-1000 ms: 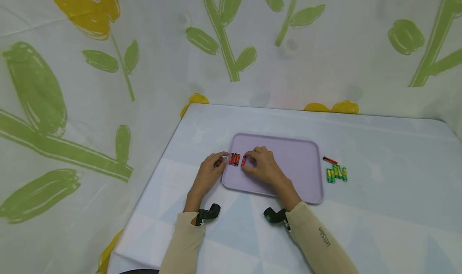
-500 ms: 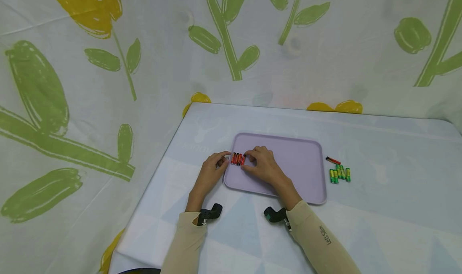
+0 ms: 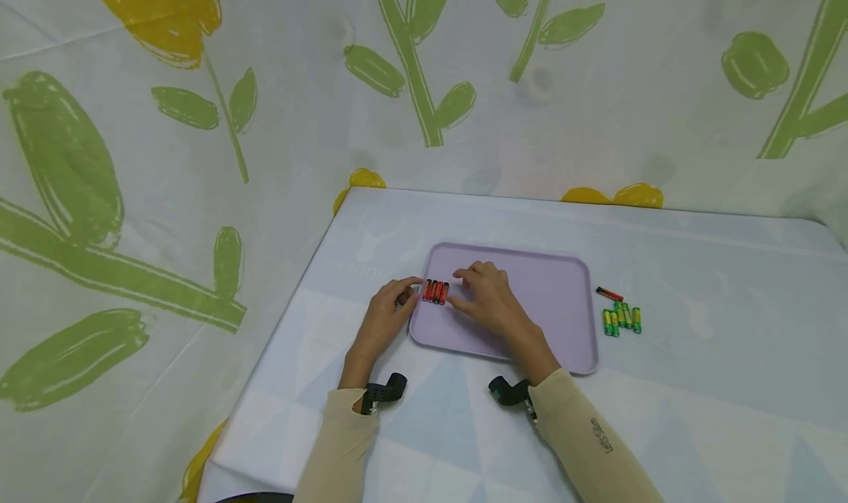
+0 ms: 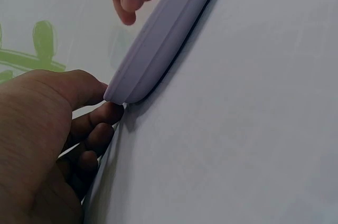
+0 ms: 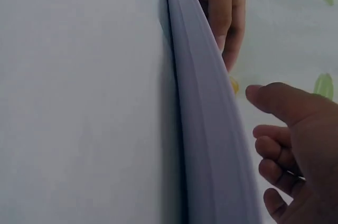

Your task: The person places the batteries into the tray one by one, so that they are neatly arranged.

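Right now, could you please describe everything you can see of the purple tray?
The tray is pale purple, matte and plastic-looking, a rounded rectangle with a low rim. It lies flat on the patterned tablecloth, slightly askew. Red batteries lie side by side near its left end; the left hand seems to touch its left rim, and the right hand is over it.

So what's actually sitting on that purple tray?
Four red-and-black batteries lie side by side near the left end of the tray. The right hand hides part of its surface; whatever may be beneath that hand can't be seen.
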{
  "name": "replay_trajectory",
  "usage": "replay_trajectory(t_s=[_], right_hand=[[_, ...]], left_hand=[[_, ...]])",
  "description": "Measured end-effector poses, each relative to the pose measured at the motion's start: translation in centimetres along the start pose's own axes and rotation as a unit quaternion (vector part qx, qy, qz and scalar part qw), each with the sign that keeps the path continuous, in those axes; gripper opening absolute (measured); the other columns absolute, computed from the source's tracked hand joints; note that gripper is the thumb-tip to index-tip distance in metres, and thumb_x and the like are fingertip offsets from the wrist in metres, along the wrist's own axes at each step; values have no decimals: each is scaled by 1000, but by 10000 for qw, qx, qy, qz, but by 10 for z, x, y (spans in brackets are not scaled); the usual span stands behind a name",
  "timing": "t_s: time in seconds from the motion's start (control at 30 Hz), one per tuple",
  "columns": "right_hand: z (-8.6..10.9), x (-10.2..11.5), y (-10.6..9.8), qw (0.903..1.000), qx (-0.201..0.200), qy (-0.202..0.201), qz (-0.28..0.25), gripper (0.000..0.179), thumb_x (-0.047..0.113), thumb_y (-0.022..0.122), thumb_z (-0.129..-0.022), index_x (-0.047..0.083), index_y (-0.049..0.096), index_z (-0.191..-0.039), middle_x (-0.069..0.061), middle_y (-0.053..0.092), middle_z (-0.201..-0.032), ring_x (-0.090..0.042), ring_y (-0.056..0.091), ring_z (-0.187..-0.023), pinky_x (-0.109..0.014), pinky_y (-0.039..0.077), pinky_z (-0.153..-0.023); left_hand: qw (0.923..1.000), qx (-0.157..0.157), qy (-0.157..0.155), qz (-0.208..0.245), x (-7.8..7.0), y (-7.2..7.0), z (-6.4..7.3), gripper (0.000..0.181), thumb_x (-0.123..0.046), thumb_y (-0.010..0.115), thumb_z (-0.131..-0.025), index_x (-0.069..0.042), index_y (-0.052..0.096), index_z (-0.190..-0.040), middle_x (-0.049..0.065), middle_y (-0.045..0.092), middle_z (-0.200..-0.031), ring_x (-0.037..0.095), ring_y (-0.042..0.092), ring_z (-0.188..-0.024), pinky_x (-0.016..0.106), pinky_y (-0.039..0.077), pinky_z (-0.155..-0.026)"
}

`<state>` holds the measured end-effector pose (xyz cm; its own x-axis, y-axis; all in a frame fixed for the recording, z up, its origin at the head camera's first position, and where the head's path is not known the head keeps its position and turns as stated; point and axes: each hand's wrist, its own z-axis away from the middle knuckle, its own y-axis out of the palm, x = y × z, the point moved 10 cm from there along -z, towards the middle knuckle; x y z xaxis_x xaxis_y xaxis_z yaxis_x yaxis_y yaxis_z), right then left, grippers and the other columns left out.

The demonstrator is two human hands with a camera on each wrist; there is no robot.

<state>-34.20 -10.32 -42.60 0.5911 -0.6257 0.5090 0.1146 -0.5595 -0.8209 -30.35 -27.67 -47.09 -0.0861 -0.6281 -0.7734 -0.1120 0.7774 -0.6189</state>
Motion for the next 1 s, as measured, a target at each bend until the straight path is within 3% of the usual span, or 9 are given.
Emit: replay_trajectory(t_s=[0.33, 0.53, 0.77, 0.83, 1.0], right_hand=[[27, -7, -52, 9978, -642, -93, 102, 35, 23, 80, -87, 3, 71, -114, -5, 60, -93, -24, 50, -95, -44, 35, -85], [47, -37, -81, 9945, -856, 317, 506, 32, 21, 79, -87, 2, 71, -112, -5, 59, -92, -28, 51, -97, -47, 35, -85], [67, -83, -138, 9809, -1709, 841, 387, 24, 9, 76, -88, -2, 70, -109, -13, 60, -89, -33, 48, -93, -52, 30, -82], [73, -96, -146, 9794, -1697, 1039, 351, 23, 8, 75, -89, -3, 70, -108, -14, 59, -88, -34, 48, -93, -53, 29, -81], [84, -123, -145, 9796, -1114, 1632, 377, 24, 15, 71, -93, -3, 69, -109, -15, 58, -90, -35, 48, -94, -58, 29, -84]], left_hand=[[9999, 53, -23, -105, 10, -5, -4, 32, -23, 61, -102, -25, 63, -134, -5, 60, -99, 13, 54, -91, 34, 46, -80], [9999, 3, -36, -105, 13, -13, 2, 31, -24, 61, -102, -23, 63, -133, -4, 59, -98, 13, 54, -90, 35, 46, -78], [10000, -6, -55, -8, 15, -20, 5, 31, -25, 60, -103, -23, 63, -133, -3, 59, -99, 14, 54, -89, 36, 47, -78], [10000, -8, -75, -30, 16, -20, 6, 31, -25, 60, -103, -23, 63, -133, -3, 59, -99, 14, 54, -89, 35, 47, -78], [10000, -21, -61, -4, 18, -18, 4, 30, -24, 59, -103, -23, 63, -133, -3, 59, -100, 15, 54, -89, 35, 46, -78]])
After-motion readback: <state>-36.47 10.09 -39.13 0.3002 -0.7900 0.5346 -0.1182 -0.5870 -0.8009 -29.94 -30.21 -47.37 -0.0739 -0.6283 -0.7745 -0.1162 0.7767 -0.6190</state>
